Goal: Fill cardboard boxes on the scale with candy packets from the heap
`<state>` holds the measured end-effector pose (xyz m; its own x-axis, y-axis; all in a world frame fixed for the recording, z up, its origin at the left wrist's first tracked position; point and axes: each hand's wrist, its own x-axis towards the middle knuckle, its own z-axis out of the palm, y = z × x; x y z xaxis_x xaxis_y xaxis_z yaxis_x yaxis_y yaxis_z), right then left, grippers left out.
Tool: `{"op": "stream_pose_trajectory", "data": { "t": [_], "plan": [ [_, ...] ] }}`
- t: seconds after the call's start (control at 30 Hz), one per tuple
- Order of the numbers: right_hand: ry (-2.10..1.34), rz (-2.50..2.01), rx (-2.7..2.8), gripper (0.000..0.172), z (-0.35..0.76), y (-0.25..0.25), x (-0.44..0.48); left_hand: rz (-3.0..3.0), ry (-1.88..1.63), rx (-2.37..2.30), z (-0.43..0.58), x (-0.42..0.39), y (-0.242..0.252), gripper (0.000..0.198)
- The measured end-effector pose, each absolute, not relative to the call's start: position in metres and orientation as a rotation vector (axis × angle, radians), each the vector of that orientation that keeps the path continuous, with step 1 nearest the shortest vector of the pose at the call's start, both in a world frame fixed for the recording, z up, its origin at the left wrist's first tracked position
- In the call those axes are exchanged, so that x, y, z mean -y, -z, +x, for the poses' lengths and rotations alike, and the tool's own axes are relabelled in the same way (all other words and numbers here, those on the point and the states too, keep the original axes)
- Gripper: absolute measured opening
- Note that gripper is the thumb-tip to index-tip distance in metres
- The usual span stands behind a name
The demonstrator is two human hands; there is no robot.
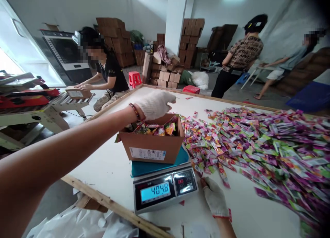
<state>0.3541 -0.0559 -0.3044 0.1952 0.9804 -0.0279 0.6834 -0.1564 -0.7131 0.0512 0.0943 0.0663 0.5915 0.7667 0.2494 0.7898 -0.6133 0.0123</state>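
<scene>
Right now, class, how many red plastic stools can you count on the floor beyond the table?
2. One red stool stands beside the seated person at the left; the other stool sits just past the table's far edge. More may be hidden behind the boxes.

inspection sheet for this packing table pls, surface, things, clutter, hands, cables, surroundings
surface: white table with a wooden edge.
things: open cardboard box holding sachets, on a digital scale that reads 4048.
clutter: big loose pile of sachets right of the box; white plastic bags below the table edge.
hands: left hand gloved, above the box, holding nothing visible; right hand gloved, resting on the table beside the scale.
cables: dark cable under the roller conveyor.
surroundings: seated person at the conveyor, two people further back, stacked cartons, red stool.
</scene>
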Motion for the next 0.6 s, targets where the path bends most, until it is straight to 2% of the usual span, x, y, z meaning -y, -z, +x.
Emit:
{"op": "stream_pose_trajectory", "data": {
  "t": [0.1, 0.27, 0.6],
  "plan": [
    [-0.674, -1.91, 1.538, 0.036, 0.356, 0.309, 0.054, -2.704, 0.208, 1.235, 0.069, -0.109, -0.061, 0.039],
    [-0.701, -1.898, 1.536, 0.037, 0.357, 0.316, 0.052, -2.656, -0.002, 1.157, 0.085, -0.111, -0.054, 0.026],
    [-0.722, -1.874, 1.526, 0.035, 0.351, 0.301, 0.055, -2.597, -0.081, 1.241, 0.088, -0.105, -0.058, 0.021]
  ]
}}
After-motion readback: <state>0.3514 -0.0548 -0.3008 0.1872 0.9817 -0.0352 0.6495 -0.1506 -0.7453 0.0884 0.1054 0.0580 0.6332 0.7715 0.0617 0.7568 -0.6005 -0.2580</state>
